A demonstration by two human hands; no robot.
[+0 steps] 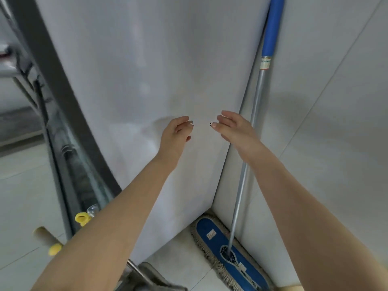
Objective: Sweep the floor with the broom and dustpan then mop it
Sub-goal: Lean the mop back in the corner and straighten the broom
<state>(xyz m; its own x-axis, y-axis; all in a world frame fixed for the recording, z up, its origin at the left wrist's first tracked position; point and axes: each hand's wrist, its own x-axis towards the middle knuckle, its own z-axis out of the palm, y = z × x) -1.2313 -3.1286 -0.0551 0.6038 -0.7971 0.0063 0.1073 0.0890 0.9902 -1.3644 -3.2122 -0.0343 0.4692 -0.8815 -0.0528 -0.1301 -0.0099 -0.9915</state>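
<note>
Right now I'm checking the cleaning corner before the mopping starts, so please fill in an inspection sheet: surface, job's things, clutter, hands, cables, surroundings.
Surface: pale tiled floor; too blurred to judge dirt.
Job's things: mop leans upright in the wall corner, with its blue fringed head on the floor. A grey handled item at the bottom edge may be the dustpan, too blurred to tell.
Clutter: yellow cap and a tube with a yellow end, low on the left.
Hands: left hand and right hand are raised before the wall, fingers relaxed, holding nothing.
Cables: nothing seen.
Surroundings: white walls; dark door frame on the left.
</note>
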